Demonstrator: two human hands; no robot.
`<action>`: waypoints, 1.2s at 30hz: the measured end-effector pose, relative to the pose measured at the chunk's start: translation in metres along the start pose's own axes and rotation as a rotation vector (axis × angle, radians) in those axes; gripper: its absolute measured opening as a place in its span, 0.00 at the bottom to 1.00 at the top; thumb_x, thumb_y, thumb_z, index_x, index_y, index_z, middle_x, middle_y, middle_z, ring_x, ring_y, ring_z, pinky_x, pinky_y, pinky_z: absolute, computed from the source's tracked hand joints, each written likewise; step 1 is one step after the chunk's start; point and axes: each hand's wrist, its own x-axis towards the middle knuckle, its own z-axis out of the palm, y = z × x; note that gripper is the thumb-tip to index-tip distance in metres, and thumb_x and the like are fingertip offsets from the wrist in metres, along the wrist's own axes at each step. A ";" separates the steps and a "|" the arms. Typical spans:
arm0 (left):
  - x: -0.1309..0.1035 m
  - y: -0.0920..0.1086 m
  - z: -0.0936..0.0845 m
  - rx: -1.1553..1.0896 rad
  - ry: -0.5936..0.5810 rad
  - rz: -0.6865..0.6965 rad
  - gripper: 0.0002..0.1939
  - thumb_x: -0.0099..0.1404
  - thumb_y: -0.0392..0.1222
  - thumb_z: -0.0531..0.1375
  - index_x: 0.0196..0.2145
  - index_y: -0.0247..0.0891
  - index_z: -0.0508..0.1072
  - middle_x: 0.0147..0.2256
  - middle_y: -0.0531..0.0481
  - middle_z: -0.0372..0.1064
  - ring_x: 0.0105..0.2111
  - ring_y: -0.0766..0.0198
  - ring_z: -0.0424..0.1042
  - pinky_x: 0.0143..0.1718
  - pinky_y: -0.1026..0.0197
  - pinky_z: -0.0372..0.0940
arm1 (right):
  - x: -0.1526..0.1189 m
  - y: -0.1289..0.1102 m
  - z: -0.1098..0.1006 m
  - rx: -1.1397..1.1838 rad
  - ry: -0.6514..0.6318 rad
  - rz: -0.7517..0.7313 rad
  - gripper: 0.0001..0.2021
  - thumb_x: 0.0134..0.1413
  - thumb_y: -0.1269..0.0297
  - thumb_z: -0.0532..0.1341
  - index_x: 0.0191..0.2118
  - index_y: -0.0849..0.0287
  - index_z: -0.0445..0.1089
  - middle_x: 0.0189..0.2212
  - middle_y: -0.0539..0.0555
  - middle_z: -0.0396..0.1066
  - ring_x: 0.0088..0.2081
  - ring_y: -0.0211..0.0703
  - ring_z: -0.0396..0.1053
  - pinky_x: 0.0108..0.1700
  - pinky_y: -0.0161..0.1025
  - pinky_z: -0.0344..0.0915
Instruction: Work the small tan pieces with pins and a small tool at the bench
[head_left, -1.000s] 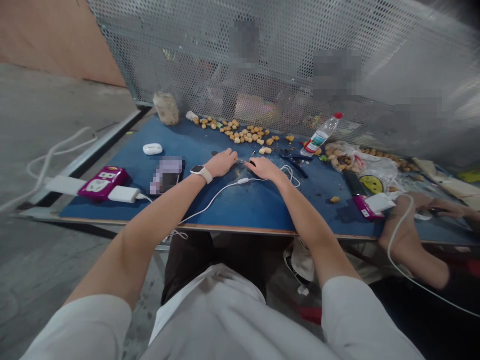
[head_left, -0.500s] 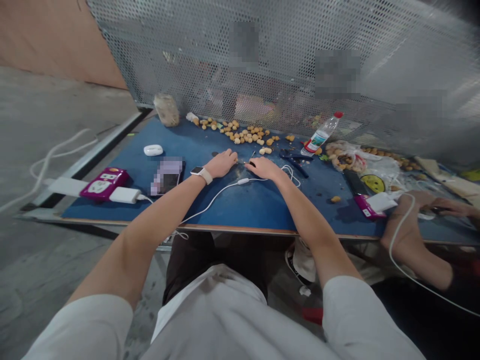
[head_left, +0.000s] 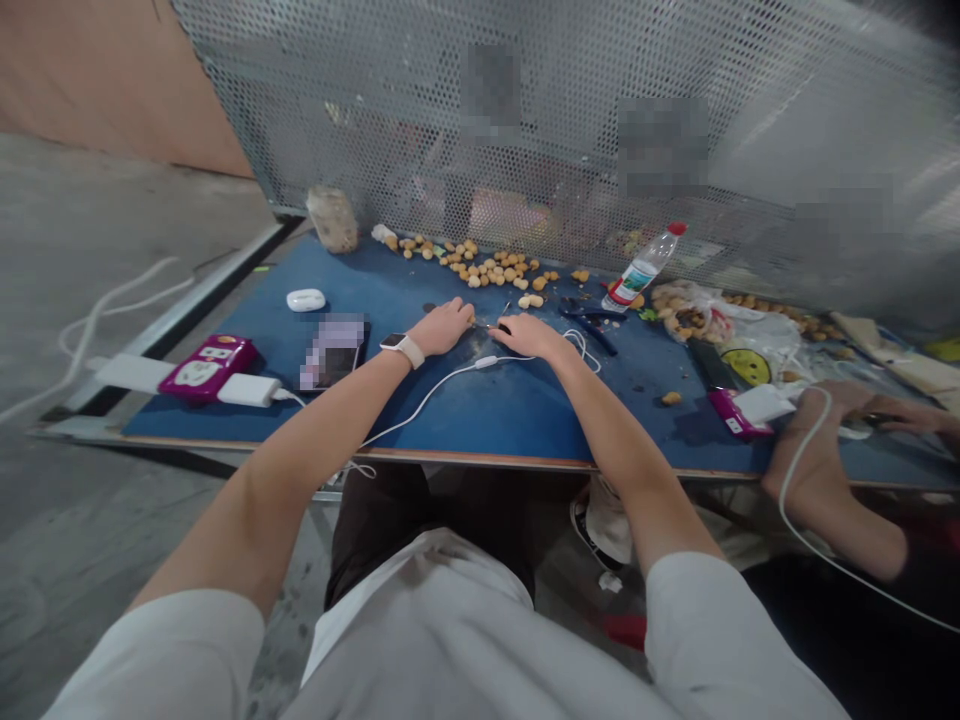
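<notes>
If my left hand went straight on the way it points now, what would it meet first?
Probably the loose pile of tan, knobbly, peanut-like pods ahead of your left hand on the blue tabletop. Depth is hard to judge from this one view, so it might pass over them.

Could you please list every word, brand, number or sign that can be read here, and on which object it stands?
No words, brands or numbers can be read.
Bottle label: printed, but too blurred.
Left purple socket block: marks too small.
Phone screen: obscured.
Only clear sign: a round yellow smiling face; whether on the plastic bag or under it, I cannot tell.
</notes>
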 end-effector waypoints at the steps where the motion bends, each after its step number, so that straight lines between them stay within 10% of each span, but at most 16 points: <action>1: 0.000 0.000 0.000 0.004 -0.002 0.000 0.13 0.93 0.38 0.54 0.62 0.35 0.78 0.61 0.26 0.79 0.61 0.37 0.84 0.65 0.41 0.78 | 0.000 0.000 0.000 0.000 -0.001 0.000 0.25 0.99 0.51 0.56 0.65 0.62 0.88 0.66 0.72 0.91 0.64 0.68 0.88 0.60 0.49 0.73; 36: 0.001 0.003 -0.003 0.019 -0.031 -0.029 0.16 0.94 0.37 0.53 0.66 0.33 0.79 0.63 0.26 0.79 0.62 0.38 0.84 0.67 0.42 0.78 | 0.000 0.009 0.008 0.061 0.043 -0.005 0.25 0.99 0.50 0.53 0.59 0.58 0.86 0.64 0.69 0.92 0.62 0.65 0.87 0.58 0.47 0.70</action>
